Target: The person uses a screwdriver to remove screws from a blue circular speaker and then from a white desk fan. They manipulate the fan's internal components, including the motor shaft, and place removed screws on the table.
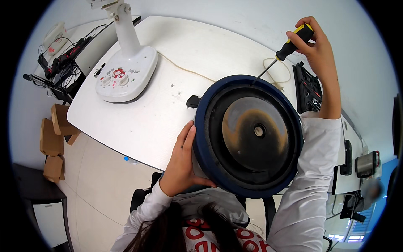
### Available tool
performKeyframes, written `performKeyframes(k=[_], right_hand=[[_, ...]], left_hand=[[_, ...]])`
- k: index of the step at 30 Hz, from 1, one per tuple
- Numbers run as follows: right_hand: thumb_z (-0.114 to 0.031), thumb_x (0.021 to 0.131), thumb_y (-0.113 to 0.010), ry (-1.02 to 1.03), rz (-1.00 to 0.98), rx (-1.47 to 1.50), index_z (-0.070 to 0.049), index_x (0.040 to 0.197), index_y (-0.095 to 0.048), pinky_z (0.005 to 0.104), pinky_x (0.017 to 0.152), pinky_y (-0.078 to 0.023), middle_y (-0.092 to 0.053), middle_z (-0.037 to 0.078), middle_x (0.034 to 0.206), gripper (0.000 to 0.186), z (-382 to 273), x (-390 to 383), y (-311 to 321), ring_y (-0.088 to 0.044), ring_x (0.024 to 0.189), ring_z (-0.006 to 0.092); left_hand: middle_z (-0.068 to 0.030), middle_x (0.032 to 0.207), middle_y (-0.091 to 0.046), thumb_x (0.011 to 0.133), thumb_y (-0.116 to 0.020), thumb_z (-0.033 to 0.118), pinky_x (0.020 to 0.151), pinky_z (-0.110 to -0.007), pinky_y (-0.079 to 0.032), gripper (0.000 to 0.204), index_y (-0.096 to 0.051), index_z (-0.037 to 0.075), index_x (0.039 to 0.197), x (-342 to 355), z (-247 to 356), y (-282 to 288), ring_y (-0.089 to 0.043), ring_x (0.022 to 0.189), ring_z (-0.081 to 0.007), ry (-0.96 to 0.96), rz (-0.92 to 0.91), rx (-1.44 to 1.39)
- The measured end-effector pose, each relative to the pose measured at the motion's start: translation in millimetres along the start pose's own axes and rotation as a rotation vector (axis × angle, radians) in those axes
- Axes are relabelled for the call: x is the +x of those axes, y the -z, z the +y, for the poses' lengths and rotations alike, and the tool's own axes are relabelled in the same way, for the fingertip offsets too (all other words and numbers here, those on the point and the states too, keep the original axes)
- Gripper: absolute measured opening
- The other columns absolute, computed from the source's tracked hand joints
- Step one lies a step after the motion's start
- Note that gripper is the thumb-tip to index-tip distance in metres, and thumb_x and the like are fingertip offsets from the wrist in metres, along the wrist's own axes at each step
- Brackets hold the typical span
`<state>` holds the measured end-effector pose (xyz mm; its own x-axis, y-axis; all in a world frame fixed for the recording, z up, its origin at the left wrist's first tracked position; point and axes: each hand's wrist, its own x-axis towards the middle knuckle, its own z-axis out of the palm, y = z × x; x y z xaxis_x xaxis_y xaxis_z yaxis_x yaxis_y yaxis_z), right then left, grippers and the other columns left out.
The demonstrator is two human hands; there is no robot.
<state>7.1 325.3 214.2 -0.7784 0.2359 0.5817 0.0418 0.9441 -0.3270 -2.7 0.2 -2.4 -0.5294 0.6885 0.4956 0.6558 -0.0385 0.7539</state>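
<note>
A round electric cooker body (pixel 201 138) with a dark blue rim sits in front of me at the table's near edge. Inside its black recess lies a scorched metal heating plate (pixel 237 138) with a small round centre piece. My left hand (pixel 180 166) steadies the cooker, fingers along its left side and thumb at the lower rim. Up at the far right, my right hand (pixel 317 48) grips a screwdriver (pixel 287 49) by its black and yellow handle. Its shaft slants down to the left, the tip at the far inner edge of the rim; whether it sits on a screw I cannot tell.
A white fan stand (pixel 130 75) with knobs stands at the table's far left. A pale cord (pixel 184 67) crosses the white table (pixel 138 126), and a black tool case (pixel 308 88) lies at right. Cardboard boxes (pixel 53 136) are stacked on the floor at left.
</note>
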Motion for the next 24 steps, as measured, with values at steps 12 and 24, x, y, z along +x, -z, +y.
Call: performKeyframes(k=[12,24], right_hand=[[-0.033,0.086,-0.066,-0.211,0.078,-0.543,-0.009,0.099,-0.048,0.0282,0.057,-0.05,-0.065,0.011,0.072,0.032,-73,-12,-10,-0.064,0.059,0.0158],[-0.02,0.087,-0.062,0.024,-0.284,0.494,-0.008,0.12,-0.047,0.0397,0.088,-0.05,-0.061,0.011,0.103,0.038,-45,-7,12,-0.059,0.106,0.024]], left_hand=[[-0.0295,0.144,-0.019,0.035,-0.093,0.039,0.107,-0.049,-0.029,0.142,-0.01,0.005,0.145,1,1,-1,-0.027,0.131,-0.0479,0.003,0.001,-0.007],[-0.0286,0.145,-0.019,0.035,-0.093,0.037,0.108,-0.048,-0.029,0.141,-0.011,0.005,0.145,-1,2,-2,-0.027,0.131,-0.0469,0.025,-0.002,-0.005]])
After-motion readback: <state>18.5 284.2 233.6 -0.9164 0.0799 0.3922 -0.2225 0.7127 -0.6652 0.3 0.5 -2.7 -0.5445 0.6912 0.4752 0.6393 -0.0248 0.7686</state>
